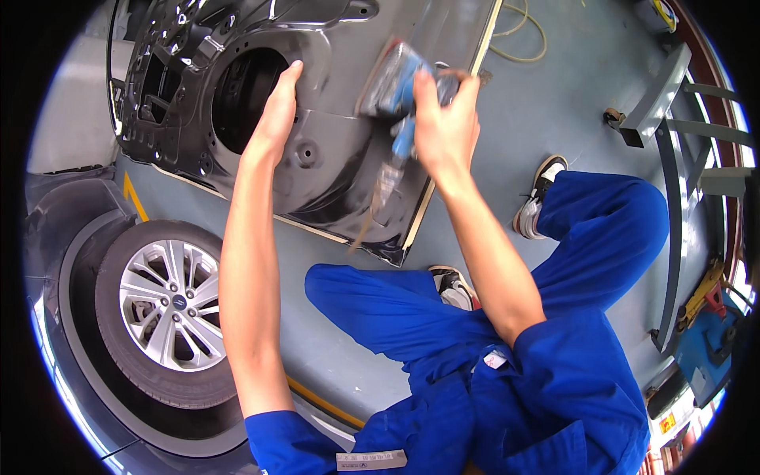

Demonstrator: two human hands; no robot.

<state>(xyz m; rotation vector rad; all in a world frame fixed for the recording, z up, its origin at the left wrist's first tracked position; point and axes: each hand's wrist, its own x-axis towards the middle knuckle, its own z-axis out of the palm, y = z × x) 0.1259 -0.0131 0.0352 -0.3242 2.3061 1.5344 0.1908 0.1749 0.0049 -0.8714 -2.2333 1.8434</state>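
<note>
A dark, glossy car door [336,142] lies in front of me, its inner side up. My left hand [277,115] is at the rim of its large round opening [241,91], thumb along the edge; the other fingers are hidden, seemingly hooked around the rim. In my right hand [447,131] is a blue and grey air sander [396,83], gripped from above over the right part of the door. The tool is blurred by motion, and I cannot tell whether its pad touches the panel. A hose fitting [388,182] trails from it toward me.
A car wheel [178,301] in a dark fender stands close on my left. Pale tape [483,47] edges the door. A hose [542,39] curls on the grey floor at the upper right. A grey metal stand [661,99] is at the right, beyond my bent blue-clad leg [609,229].
</note>
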